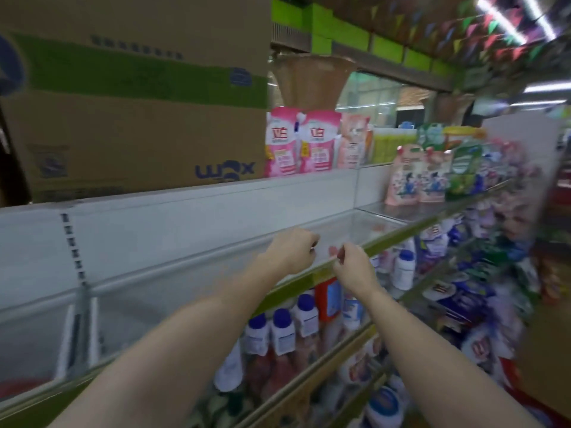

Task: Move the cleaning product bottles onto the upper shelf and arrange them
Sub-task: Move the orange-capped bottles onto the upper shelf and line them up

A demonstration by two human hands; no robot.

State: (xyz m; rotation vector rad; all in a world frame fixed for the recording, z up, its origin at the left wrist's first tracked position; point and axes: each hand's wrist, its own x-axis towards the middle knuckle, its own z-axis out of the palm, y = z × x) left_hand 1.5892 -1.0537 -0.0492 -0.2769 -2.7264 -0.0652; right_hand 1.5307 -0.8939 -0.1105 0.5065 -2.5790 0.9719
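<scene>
Both curled hands (321, 257) hover above the white bottles (281, 330), apart

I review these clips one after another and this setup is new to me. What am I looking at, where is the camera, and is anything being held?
There is no machine: a person wears one wide-angle camera on the head, looking forward and down along both bare arms at shop shelving. The left hand and right hand are at the front edge of the upper shelf, fingers curled, and seem to hold nothing, though blur makes this unsure. White bottles with blue caps stand on the shelf below. Pink pouches and a cardboard box sit on top.
</scene>
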